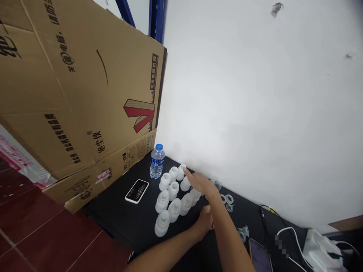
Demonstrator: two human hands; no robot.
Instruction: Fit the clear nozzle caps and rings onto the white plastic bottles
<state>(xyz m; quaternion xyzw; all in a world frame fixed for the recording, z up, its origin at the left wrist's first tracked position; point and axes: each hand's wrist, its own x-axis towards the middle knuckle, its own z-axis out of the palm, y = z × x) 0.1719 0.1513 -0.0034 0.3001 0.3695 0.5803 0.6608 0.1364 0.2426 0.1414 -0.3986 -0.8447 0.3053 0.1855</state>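
Over the back right of a group of white plastic bottles point(173, 189), my right hand point(200, 182) is open, one digit stretched out beside the rim of a back bottle point(181, 172). Its other fingers are mostly hidden. My left hand point(204, 221) is closed low over the table, right of the front bottles; whatever it may hold is hidden. The front bottles point(162, 223) have translucent stepped pieces on their mouths, while several bottles behind show open round necks. Loose translucent ring-shaped pieces point(229, 199) lie right of my right forearm, with more clear pieces point(243, 233) nearer me.
On the black table point(121, 223) are a water bottle point(157, 161) with a blue cap and a white-edged phone point(137, 191). Another phone point(259, 255), cables point(263, 219) and a white power strip point(321, 251) lie right. A large cardboard box point(85, 94) stands left, a white wall point(255, 105) behind.
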